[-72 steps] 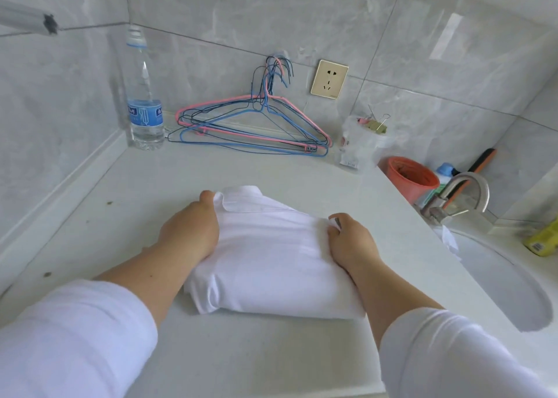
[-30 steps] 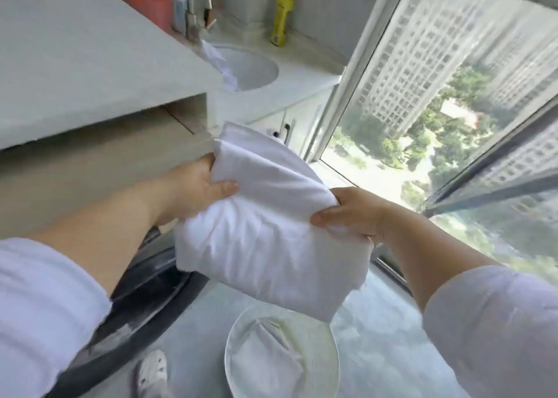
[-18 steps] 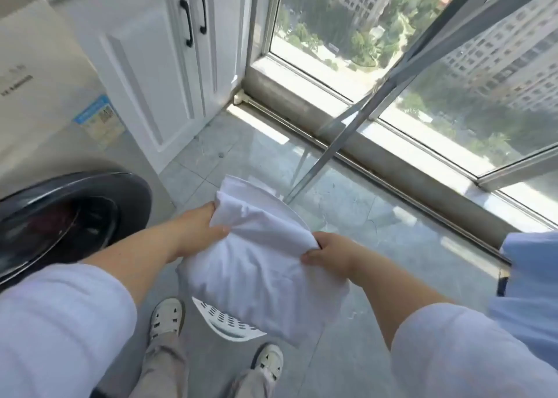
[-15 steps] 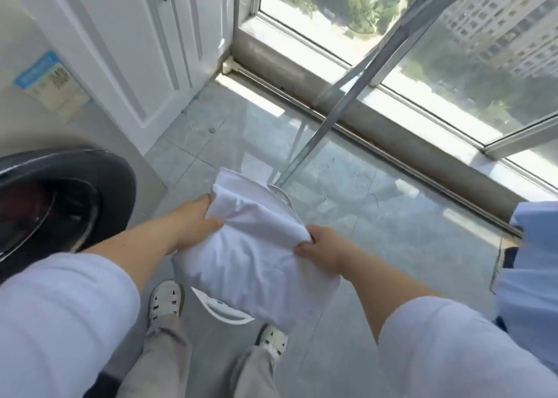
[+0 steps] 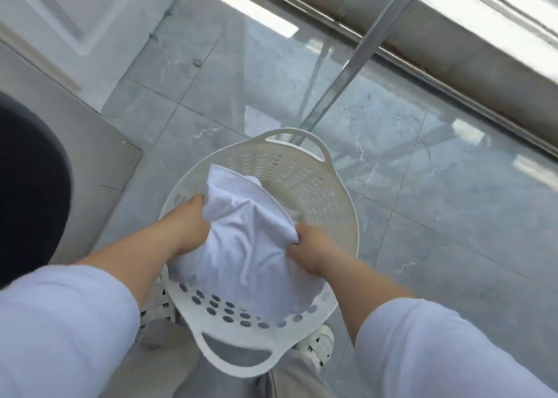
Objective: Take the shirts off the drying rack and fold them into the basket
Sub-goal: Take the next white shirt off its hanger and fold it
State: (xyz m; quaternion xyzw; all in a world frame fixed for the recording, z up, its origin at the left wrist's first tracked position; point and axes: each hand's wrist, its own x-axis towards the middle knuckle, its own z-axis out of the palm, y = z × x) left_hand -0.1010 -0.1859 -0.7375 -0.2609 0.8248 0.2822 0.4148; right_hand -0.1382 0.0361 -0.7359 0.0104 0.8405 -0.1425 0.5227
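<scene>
We hold one folded white shirt (image 5: 241, 234) between both hands, directly over the mouth of the basket (image 5: 338, 186). The left hand (image 5: 188, 228) grips the shirt's left edge, fingers curled into the cloth; the right hand (image 5: 314, 246) grips the right edge, with the thumb and fingers pinching a bunched corner. The shirt lies between the two hands and spans the gap from one to the other. Its lower part hangs inside the basket and covers the near inner wall; we cannot tell whether it touches the bottom. Count of items in view: one shirt, one basket, two hands, two sleeves, two shoes, one metal pole. The basket is round, white and perforated, with one handle at the far rim and one at the near rim; it stands on the grey tiled floor (image 5: 437, 216). The shirt's long axis runs from the upper left, where a corner points toward the far rim, to the lower right, toward us. The surface of the cloth is creased and slightly bulged in the middle. Our white sleeves (image 5: 60, 322) fill the lower corners of the view. The white woven shoes (image 5: 317, 343) sit just beside the near rim of the basket, partly hidden under it. The metal pole (image 5: 356, 53) slants down from the upper right and meets the floor just behind the far handle. A dark round washer door (image 5: 27, 186) is at the left edge.
</scene>
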